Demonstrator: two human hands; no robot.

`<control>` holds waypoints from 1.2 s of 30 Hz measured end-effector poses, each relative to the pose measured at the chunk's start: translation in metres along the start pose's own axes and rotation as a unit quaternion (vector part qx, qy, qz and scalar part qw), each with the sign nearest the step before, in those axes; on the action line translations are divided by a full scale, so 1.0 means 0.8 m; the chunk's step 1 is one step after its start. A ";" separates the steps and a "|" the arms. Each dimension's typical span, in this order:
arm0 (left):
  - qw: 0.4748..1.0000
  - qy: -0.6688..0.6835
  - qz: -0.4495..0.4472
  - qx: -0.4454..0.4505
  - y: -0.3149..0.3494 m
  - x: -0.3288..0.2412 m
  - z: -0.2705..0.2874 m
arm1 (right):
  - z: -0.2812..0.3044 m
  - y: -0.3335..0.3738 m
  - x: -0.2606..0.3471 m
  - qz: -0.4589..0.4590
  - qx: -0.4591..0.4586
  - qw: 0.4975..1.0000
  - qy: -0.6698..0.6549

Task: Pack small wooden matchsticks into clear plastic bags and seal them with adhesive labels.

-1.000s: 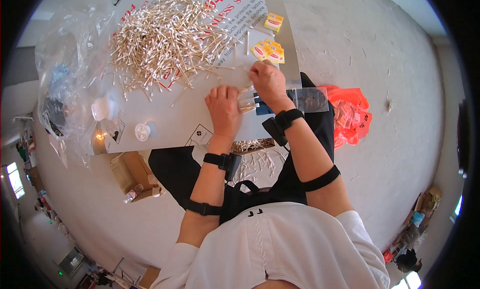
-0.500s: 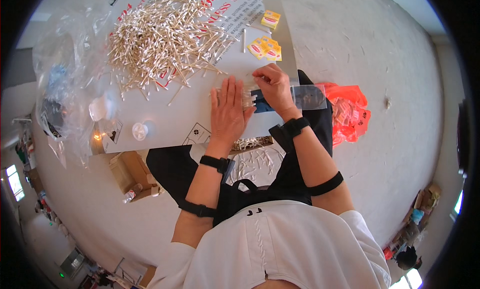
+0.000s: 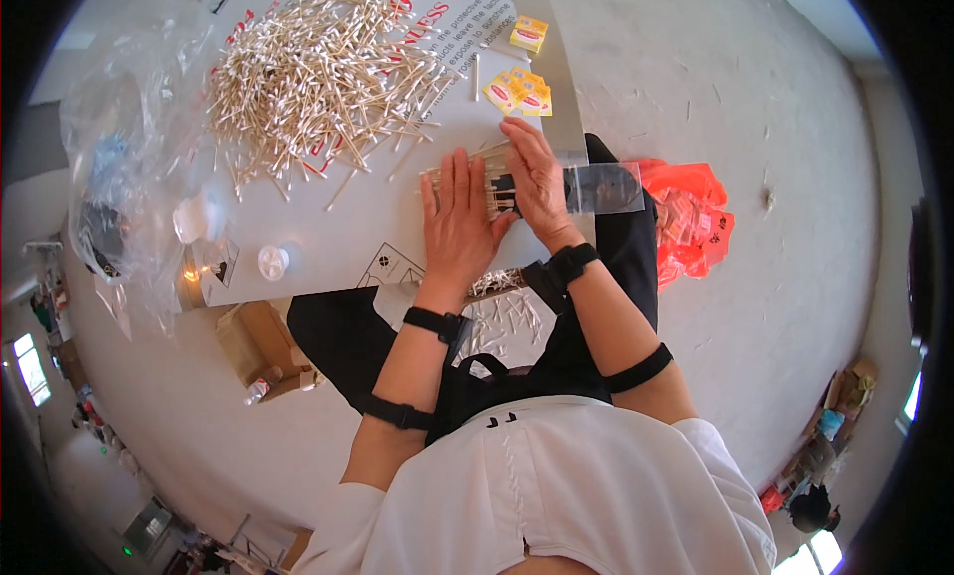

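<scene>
My left hand (image 3: 455, 227) lies flat on the table, fingers stretched out together, over the left end of a small row of cotton swabs (image 3: 494, 169). Opposite it, my right hand (image 3: 540, 189) rests with extended fingers along the right end of that row. The swabs show between the two hands; both palms hide part of them. A clear plastic sleeve (image 3: 611, 187) sticks out to the right from beneath my right hand, past the table edge. Beyond my hands spreads a large loose pile of cotton swabs (image 3: 318, 88). Yellow packets (image 3: 519, 91) lie beyond my right hand.
A crumpled clear bag (image 3: 139, 158) and a small white round container (image 3: 273, 262) occupy the table's left side. A red plastic bag (image 3: 686, 222) is right of my leg. Below the table are a cardboard box (image 3: 253, 346) and more swabs (image 3: 507, 317).
My right hand has gone from bent, pinched fingers to stretched-out ones and has come down against the swabs. My left hand stays nearly in place, flat.
</scene>
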State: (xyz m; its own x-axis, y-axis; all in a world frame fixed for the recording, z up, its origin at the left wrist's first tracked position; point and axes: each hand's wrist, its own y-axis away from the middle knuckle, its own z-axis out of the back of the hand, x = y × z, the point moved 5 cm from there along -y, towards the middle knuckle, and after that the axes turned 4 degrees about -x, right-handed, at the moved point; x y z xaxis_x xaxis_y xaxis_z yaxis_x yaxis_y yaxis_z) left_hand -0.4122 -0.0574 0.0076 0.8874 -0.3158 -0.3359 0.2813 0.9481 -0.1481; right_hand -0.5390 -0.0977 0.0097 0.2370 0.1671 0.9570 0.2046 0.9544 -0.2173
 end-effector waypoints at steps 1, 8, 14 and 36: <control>1.000 -0.002 0.002 -0.001 -0.003 0.001 0.000 | -0.010 0.001 -0.002 -0.027 0.031 0.999 -0.010; 0.980 0.118 0.051 -0.150 0.002 0.039 0.010 | -0.003 0.009 -0.007 -0.003 -0.037 0.999 -0.022; 0.884 0.377 0.151 -0.230 -0.011 0.072 0.021 | -0.025 0.009 -0.007 -0.026 -0.037 0.997 -0.058; 0.989 0.083 0.025 -0.121 0.036 0.000 0.018 | -0.023 -0.036 -0.001 0.074 0.003 0.971 0.226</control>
State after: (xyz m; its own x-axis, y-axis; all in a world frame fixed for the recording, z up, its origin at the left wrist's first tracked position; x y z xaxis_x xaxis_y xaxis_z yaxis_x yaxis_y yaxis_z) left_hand -0.3987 -0.0299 0.0166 0.8205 -0.2895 -0.4929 0.1255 0.9324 -0.3389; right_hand -0.5275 -0.1302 0.0117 0.6568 0.1784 0.7327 0.1312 0.9298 -0.3440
